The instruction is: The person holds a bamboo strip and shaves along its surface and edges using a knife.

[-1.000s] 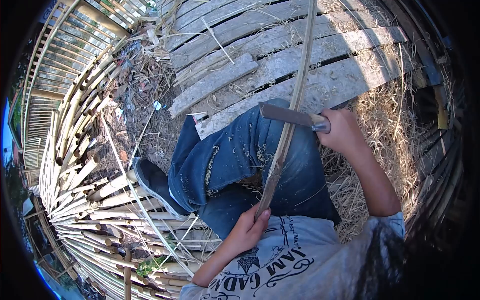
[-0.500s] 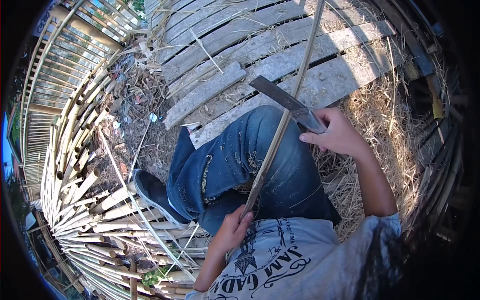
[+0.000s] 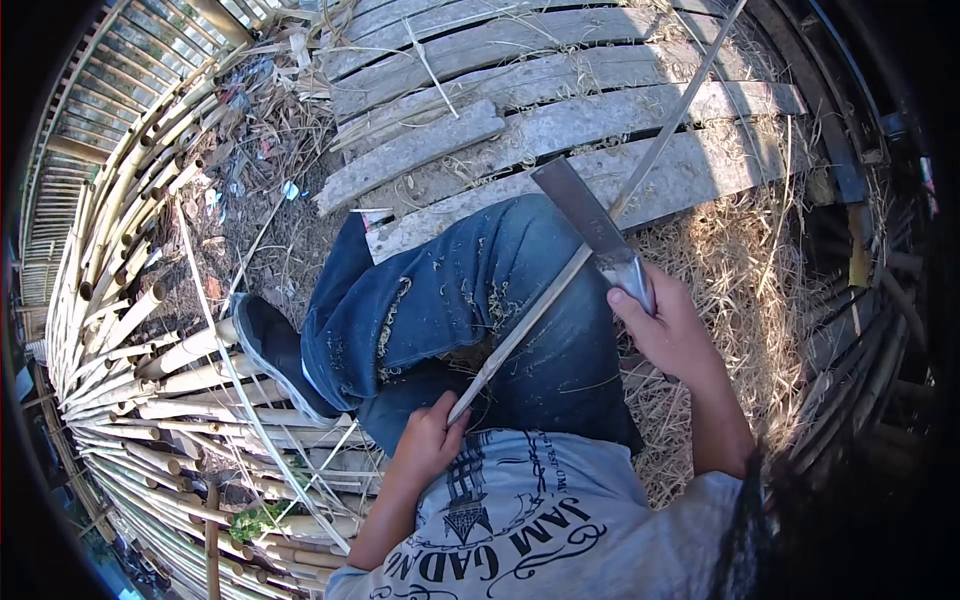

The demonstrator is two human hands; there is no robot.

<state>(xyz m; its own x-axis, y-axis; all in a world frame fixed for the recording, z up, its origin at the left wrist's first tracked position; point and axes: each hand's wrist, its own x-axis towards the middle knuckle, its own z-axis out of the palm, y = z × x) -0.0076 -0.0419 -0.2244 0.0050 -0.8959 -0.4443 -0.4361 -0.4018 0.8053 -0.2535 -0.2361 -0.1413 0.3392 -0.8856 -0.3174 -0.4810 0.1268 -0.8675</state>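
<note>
My left hand (image 3: 428,440) is closed around the lower end of a long bamboo strip (image 3: 530,325), close to my shirt. The strip slants up to the right across my jeans (image 3: 440,290) and over the wooden planks. My right hand (image 3: 670,325) grips the metal handle of a broad-bladed machete (image 3: 585,210), thumb along the handle. Its flat blade crosses over the strip just above my knee, pointing up and left. Whether the edge touches the strip I cannot tell. Thin shavings cling to the jeans.
Weathered planks (image 3: 420,165) lie ahead, with a loose short board (image 3: 410,158) on them. Many bamboo poles (image 3: 180,410) are stacked at left, below a bamboo fence (image 3: 110,110). Straw-like shavings (image 3: 745,265) cover the ground at right.
The view has shifted slightly. The strip now leans further to the right, and the machete has turned to point more steeply upward. Both hands keep their hold.
</note>
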